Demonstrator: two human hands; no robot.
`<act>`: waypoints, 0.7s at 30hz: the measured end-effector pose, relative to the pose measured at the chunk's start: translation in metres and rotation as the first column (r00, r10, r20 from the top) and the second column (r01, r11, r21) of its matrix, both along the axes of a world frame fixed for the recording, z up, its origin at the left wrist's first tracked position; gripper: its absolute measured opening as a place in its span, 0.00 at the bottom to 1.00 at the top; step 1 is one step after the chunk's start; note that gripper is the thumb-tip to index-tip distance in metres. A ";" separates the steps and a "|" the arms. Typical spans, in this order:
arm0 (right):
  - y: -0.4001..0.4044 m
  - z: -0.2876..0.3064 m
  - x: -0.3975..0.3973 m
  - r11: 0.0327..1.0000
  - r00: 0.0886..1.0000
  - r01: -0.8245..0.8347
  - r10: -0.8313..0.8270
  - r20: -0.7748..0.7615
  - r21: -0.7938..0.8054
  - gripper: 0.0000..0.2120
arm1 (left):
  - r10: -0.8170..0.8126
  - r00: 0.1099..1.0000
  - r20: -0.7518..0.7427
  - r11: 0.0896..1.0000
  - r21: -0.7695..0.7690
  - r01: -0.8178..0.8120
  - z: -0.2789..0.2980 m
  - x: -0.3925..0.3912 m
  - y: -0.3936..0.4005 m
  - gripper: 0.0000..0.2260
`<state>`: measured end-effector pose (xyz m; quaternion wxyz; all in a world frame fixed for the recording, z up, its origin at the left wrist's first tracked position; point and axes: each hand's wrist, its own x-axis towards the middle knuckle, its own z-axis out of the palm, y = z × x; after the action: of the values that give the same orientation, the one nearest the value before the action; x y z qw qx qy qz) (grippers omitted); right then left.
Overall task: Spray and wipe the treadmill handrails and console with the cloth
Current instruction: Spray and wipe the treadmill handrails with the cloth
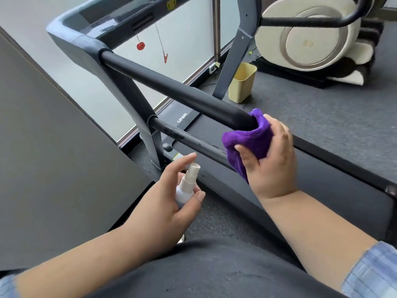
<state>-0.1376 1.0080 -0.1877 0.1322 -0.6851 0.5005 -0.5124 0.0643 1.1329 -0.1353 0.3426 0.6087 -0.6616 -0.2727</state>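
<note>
A black padded handrail (171,87) runs from the treadmill console (111,20) at upper left down to the middle of the view. My right hand (270,160) grips a purple cloth (249,140) wrapped over the handrail's near end. My left hand (171,201) holds a small white spray bottle (187,186) upright below the rail, index finger raised beside the nozzle. A thinner lower bar (193,143) runs under the handrail. The far handrail is out of view.
The treadmill belt (322,186) lies below the rail. A yellow bin (241,82) stands on the grey carpet beyond it. A cream elliptical machine (309,33) sits at upper right. A dark panel (53,147) fills the left. A red safety clip (165,58) hangs from the console.
</note>
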 end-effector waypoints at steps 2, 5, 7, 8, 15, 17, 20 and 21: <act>0.006 -0.015 -0.006 0.997 0.998 -0.015 0.010 0.060 0.076 0.38 | 0.004 1.000 0.026 0.999 0.032 -0.005 0.001 -0.006 -0.001 0.26; 0.012 -0.038 -0.015 0.986 0.992 -0.051 0.032 0.122 0.159 0.38 | -0.048 0.996 0.077 0.997 0.056 0.044 0.000 -0.016 -0.004 0.21; 0.016 -0.051 -0.019 0.980 0.993 -0.060 0.039 0.113 0.190 0.38 | -0.087 0.991 0.106 0.995 0.050 0.082 -0.001 -0.021 -0.005 0.15; 0.020 -0.058 -0.021 0.975 0.994 -0.059 0.038 0.101 0.214 0.38 | -0.100 0.989 0.110 0.994 0.049 0.095 -0.001 -0.023 -0.005 0.10; 0.068 -0.092 -0.045 0.856 0.996 -0.083 0.057 0.066 0.511 0.30 | -0.066 0.991 0.119 0.991 0.121 0.051 -0.015 -0.021 -0.003 0.12; 0.081 -0.084 -0.041 0.876 0.990 -0.136 0.102 0.099 0.463 0.31 | -0.050 0.994 0.096 0.989 0.142 0.036 -0.015 -0.020 -0.005 0.11; 0.086 -0.066 -0.026 0.908 0.973 -0.228 0.222 0.059 0.352 0.36 | -0.061 0.996 0.059 0.985 0.162 0.051 -0.012 -0.023 -0.014 0.10; 0.084 -0.057 -0.019 0.911 0.962 -0.267 0.270 0.037 0.313 0.37 | -0.073 0.996 0.049 0.984 0.167 0.063 -0.011 -0.025 -0.018 0.10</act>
<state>-0.1569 1.0923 -0.2451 0.3072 -0.7192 0.4774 -0.4007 0.0389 1.1150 -0.1465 0.2630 0.6194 -0.6662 -0.3214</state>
